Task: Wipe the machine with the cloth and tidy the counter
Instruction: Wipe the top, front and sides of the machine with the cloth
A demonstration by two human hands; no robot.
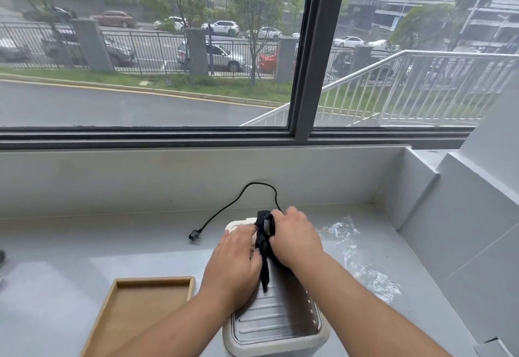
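Cream machine [276, 320] on the grey tabletop [112, 244], its long axis pointing away toward the window. The right hand [297, 240] grips a dark cloth [264, 250] on top; the left hand [233, 266] presses flat beside it.

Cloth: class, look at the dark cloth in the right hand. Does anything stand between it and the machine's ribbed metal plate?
Nothing visible does. The right hand holds the cloth directly over the ribbed plate, its lower end hanging onto the metal. The left hand lies to the cloth's left, not beneath it.
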